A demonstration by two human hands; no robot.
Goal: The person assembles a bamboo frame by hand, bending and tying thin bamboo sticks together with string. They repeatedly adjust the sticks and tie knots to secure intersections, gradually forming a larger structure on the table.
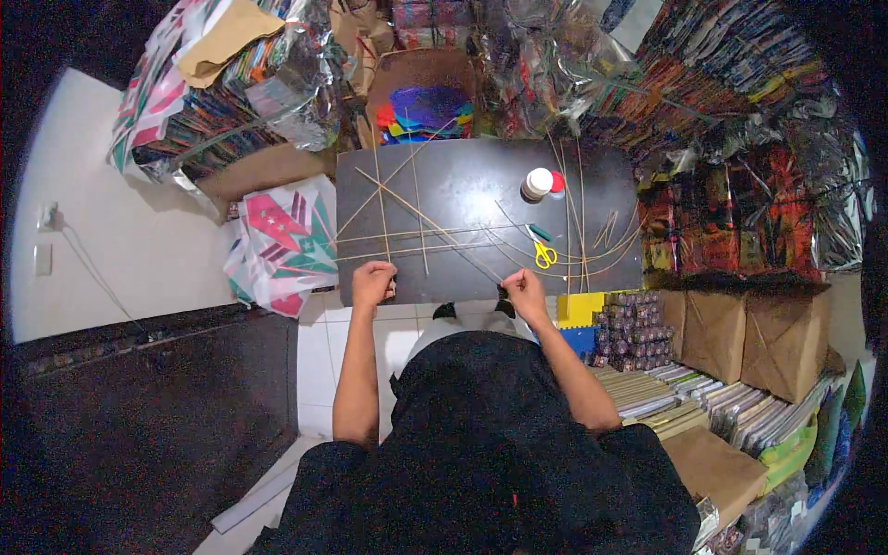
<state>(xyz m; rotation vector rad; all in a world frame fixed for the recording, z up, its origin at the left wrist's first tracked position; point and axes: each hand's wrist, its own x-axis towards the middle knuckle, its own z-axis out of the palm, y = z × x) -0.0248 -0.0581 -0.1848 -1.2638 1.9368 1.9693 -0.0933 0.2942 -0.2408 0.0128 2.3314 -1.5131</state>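
Observation:
Thin light-brown sticks lie crossed on a dark table (462,199) in front of me. My left hand (375,282), at the near left edge, has its fingertips closed on the lower end of an upright stick (382,217). The fingers of my right hand (524,292) pinch the near end of a long slanting stick (435,225). These two sticks cross toward the far left, where a third stick slants over them. Yellow-handled scissors (544,252) rest right of centre, beside a dark green strip-like object (538,232). Behind them stands a white-capped bottle (536,183) next to a red-lidded container (557,181).
Several curved and straight sticks (581,217) spread over the table's right side. Printed sheets (282,242) hang at the left. Plastic-wrapped stacks (731,69) crowd the back and right. Cardboard boxes (786,342), stacked small jars (634,330) and bundled papers (638,393) stand at my right.

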